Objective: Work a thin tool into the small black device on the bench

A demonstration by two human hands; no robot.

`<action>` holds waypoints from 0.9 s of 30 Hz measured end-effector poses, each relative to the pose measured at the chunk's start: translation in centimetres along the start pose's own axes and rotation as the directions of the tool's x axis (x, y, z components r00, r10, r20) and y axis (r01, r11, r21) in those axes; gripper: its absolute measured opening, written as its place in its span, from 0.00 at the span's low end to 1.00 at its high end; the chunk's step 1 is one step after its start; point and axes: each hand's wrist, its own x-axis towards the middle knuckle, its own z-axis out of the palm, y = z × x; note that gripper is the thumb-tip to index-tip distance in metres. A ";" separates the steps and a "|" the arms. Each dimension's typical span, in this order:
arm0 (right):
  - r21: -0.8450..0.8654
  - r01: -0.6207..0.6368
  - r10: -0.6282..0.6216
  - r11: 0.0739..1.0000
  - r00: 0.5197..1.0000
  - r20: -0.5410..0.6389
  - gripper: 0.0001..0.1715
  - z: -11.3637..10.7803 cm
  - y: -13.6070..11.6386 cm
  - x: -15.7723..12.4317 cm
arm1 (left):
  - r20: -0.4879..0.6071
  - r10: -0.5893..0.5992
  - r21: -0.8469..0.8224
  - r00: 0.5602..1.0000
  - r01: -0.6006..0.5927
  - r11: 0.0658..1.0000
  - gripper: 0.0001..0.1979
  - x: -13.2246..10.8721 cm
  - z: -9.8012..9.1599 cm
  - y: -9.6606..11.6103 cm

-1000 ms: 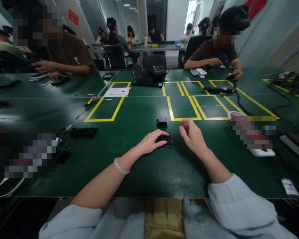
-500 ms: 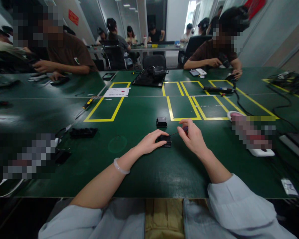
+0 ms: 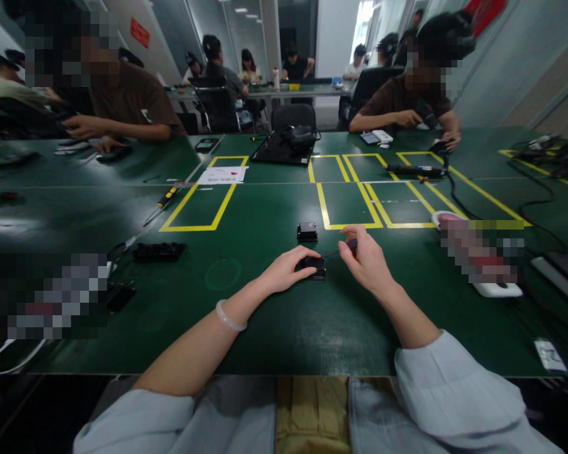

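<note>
My left hand [image 3: 286, 270] rests on the green table [image 3: 274, 328] and holds a small black block [image 3: 316, 267] down with its fingertips. My right hand [image 3: 366, 260] grips a thin screwdriver [image 3: 338, 250] whose dark shaft slants down to the top of that block. A second small black block [image 3: 307, 231] lies by itself a little farther away, just beyond both hands.
Yellow tape rectangles [image 3: 345, 202] mark the table beyond the hands. A black tray [image 3: 158, 251] and a yellow-handled screwdriver [image 3: 163, 202] lie to the left, a white device [image 3: 495, 288] and cables to the right. Other people work at the far side.
My right hand has shifted very slightly around the screwdriver; the left hand and both blocks stay where they were.
</note>
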 end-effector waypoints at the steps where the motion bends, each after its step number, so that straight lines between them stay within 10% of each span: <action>1: -0.006 0.000 0.000 1.000 1.000 -0.002 0.12 0.0 0.0 0.0 | 0.000 0.001 -0.001 1.000 -0.001 1.000 0.16 0.0 0.0 0.0; 27: -0.047 -0.009 0.008 0.999 1.000 -0.007 0.13 0.1 0.4 -0.1 | 0.001 0.000 0.001 1.000 0.000 1.000 0.16 0.0 0.1 -0.1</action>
